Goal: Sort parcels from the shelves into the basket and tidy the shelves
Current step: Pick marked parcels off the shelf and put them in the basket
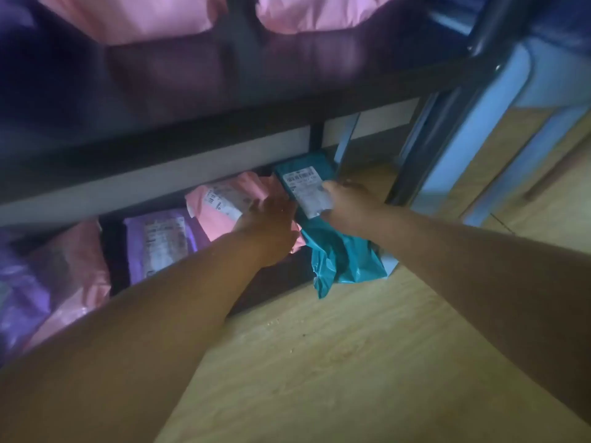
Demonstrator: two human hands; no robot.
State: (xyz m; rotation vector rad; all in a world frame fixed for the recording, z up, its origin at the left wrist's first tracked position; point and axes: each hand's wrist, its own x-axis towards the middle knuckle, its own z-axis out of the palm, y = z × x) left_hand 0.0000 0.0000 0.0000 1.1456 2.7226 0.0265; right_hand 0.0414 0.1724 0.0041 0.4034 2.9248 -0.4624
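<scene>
Right hand (349, 204) seemingly around teal parcel (340, 254), left hand (271, 220) alongside.

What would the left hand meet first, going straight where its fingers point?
Probably the teal plastic mailer bag that the right hand grips; the left hand lies on a pink plastic mailer bag beside it. Depth unclear.

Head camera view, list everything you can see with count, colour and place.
teal parcel: one, teal, right end of bottom shelf, tail hanging over its edge
upper pink parcels: two, pink, upper shelf
lower pink parcels: two, pink, bottom shelf
purple parcels: two, purple, bottom shelf, left part
shelf unit: one, dark frame, ahead
blue furniture: one, light blue, right of shelf unit
floor: one, light wood, below
left grip: one, bare, on a lower pink parcel
right grip: one, bare, holding teal parcel
</scene>
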